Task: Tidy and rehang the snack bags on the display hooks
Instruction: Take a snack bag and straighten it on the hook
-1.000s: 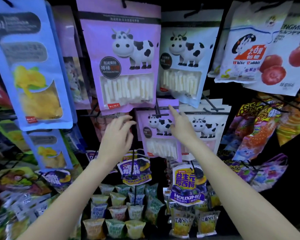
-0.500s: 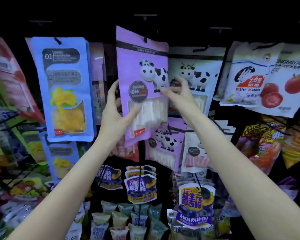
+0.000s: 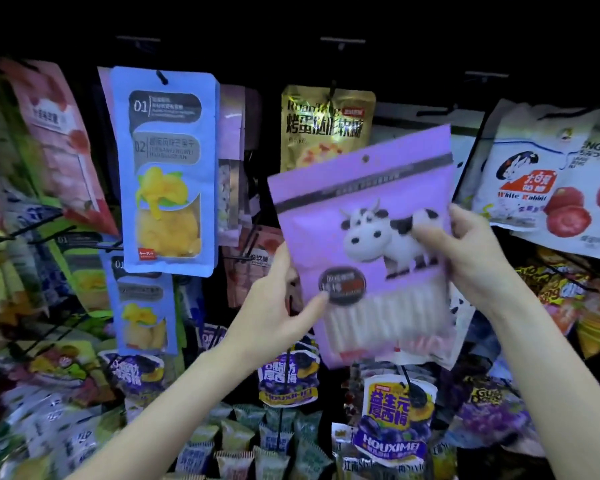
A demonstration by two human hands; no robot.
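- Purple bag held in centre-right of frame, off any hook, tilted with top leaning right; flat glossy plastic pouch, round hang hole at top, dark band under it.
- Cartoon black-and-white cow printed mid-bag; dark round label below it, text blurred, unreadable; clear window at bottom showing white sticks.
- Left hand gripping bag's lower left edge: thumb pressed on front near round label, other fingers behind bag, hidden.
- Right hand gripping bag's right edge: thumb laid over cow print, fingers curled behind; exact spread cannot tell.
- Gold bag hanging on hook just behind and above purple bag, upper centre; shiny foil, "Ruan Tang" partly readable plus bold black Chinese characters.
- Blue bag hanging upper left of centre; tall matte pouch, rounded corners, "01" and "02" on grey panels, yellow fruit picture, window with yellow dried slices, small red tag at bottom left.
- Second smaller-looking blue pouch of same design below it, lower left.
- White bag at right edge, tilted; "White Rabbit" in red, cartoon figure above.
- Neighbouring white pack with red fruit, far right, lettering cut off.
- Plum pack at bottom centre-right; "HOUXIMEI" on purple band, yellow Chinese characters.
- Similar plum pack bottom centre, behind left wrist.
- Small crimped sachets, green and yellow, along bottom edge.
- Bare black wire hooks along top against dark backing.
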